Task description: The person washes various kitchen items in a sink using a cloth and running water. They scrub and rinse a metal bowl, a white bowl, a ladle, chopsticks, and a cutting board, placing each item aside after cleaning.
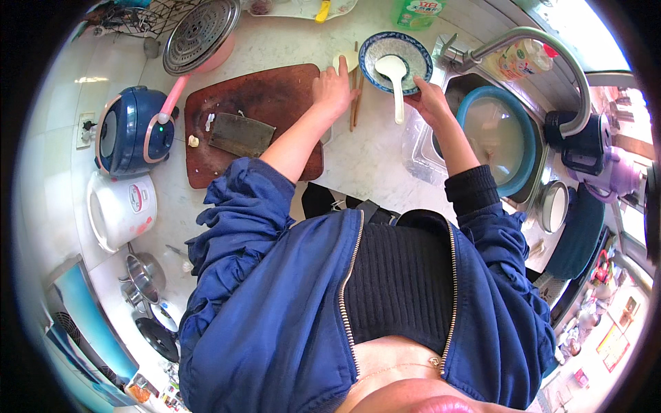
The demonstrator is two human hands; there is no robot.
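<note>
My right hand [428, 99] grips the near rim of a blue-patterned bowl [376, 45], which has a white spoon [396, 77] lying in it, its handle over the rim. My left hand [334, 88] is over the upper right corner of a dark wooden cutting board [258, 90], a finger at a small pale round item [346, 60]. Whether it holds that item is unclear. Wooden chopsticks [355, 106] lie between my hands. A cleaver [242, 135] rests on the board beside a small pale food piece [193, 141].
At right, the sink [538, 168] holds a blue basin [530, 134] of cloudy water, under a curved metal faucet [547, 34]. A pink-handled pan with a steamer insert [199, 36] stands upper left. A blue rice cooker [135, 129] and white container [124, 209] line the left wall.
</note>
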